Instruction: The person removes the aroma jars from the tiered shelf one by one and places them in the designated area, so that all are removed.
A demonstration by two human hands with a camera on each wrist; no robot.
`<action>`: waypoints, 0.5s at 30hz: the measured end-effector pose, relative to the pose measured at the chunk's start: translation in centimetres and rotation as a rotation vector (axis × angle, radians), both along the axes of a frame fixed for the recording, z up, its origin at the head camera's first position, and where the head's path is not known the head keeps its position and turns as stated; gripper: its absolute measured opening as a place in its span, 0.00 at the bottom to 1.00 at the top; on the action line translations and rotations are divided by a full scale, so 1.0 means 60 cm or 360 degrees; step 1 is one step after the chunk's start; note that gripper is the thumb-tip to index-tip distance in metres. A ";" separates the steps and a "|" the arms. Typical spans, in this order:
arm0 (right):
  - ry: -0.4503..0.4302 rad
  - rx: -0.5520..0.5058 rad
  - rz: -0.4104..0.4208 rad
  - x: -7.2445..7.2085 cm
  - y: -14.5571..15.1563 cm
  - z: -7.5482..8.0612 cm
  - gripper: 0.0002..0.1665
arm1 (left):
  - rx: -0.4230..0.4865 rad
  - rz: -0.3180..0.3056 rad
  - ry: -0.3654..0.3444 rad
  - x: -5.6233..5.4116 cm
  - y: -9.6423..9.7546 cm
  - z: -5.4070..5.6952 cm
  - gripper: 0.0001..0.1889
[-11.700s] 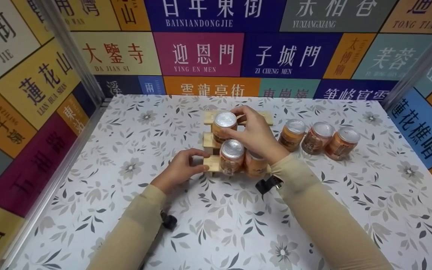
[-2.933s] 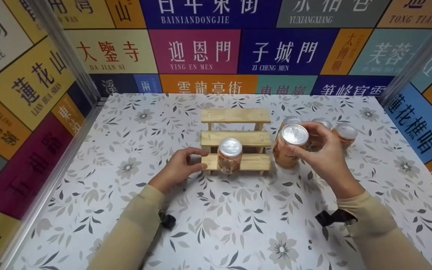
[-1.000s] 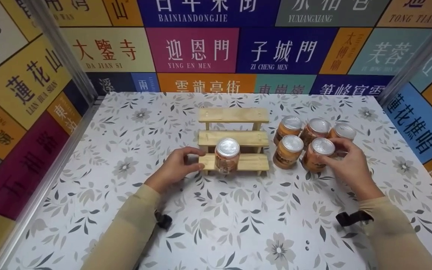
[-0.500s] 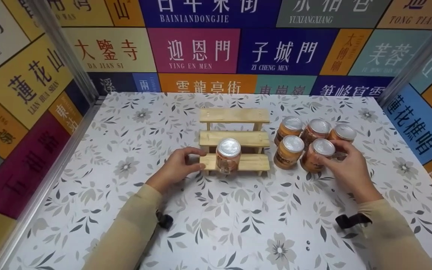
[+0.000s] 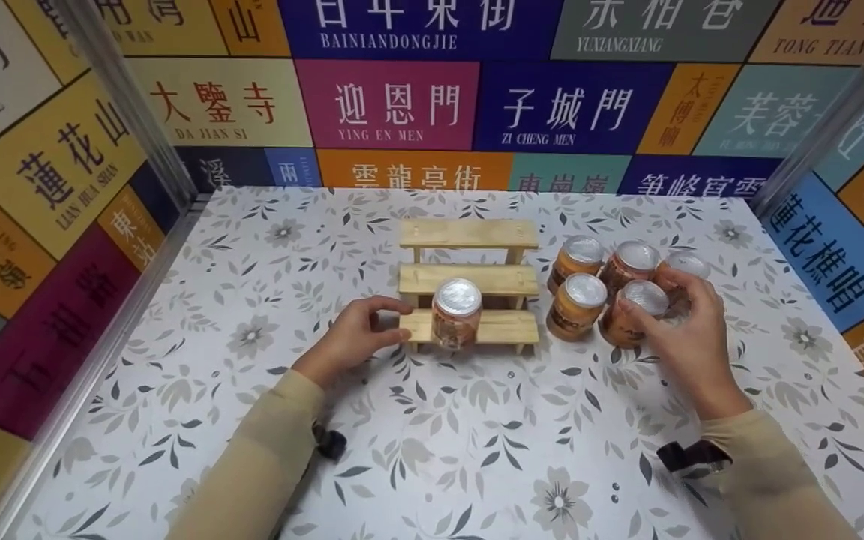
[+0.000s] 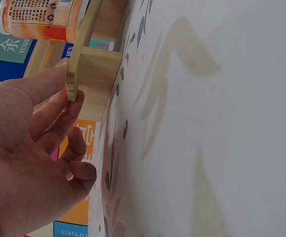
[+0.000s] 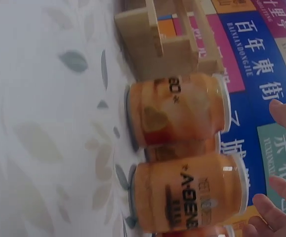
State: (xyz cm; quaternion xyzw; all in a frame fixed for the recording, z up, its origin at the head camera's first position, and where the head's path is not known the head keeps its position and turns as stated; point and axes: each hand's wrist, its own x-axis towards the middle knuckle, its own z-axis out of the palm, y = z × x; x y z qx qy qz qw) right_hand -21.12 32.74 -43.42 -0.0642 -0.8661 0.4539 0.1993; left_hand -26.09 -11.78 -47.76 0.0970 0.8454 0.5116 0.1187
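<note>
My left hand point(image 5: 349, 341) pinches the left end of the lowest step of a small wooden three-step stand point(image 5: 507, 328); the left wrist view shows thumb and fingertips on the board's edge point(image 6: 73, 74). One orange can point(image 5: 456, 324) with a silver lid stands upright on that step. Right of the stand, several similar cans stand upright on the table in two rows. My right hand point(image 5: 691, 349) is over the front-right can point(image 5: 619, 328), thumb overlapping its lid in the head view. In the right wrist view, the spread fingers point(image 7: 283, 116) are apart from the cans, beyond their lids.
The front-left can point(image 5: 571, 313) stands close to the stand's right side. Behind are three more cans, the far right one point(image 5: 687, 264) partly hidden by my right hand. A patterned cloth point(image 5: 432, 450) covers the table; panels with lettering point(image 5: 394, 105) wall the back and sides.
Since the oldest frame, my right hand has moved two cans from the stand to the table's front row. Just now its fingers have loosened from the front-right can. The left hand stays put.
</note>
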 end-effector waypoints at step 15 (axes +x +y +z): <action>0.0134 -0.0105 0.0431 0.042 -0.106 0.015 0.34 | 0.0013 -0.0034 0.0072 0.002 0.000 0.000 0.18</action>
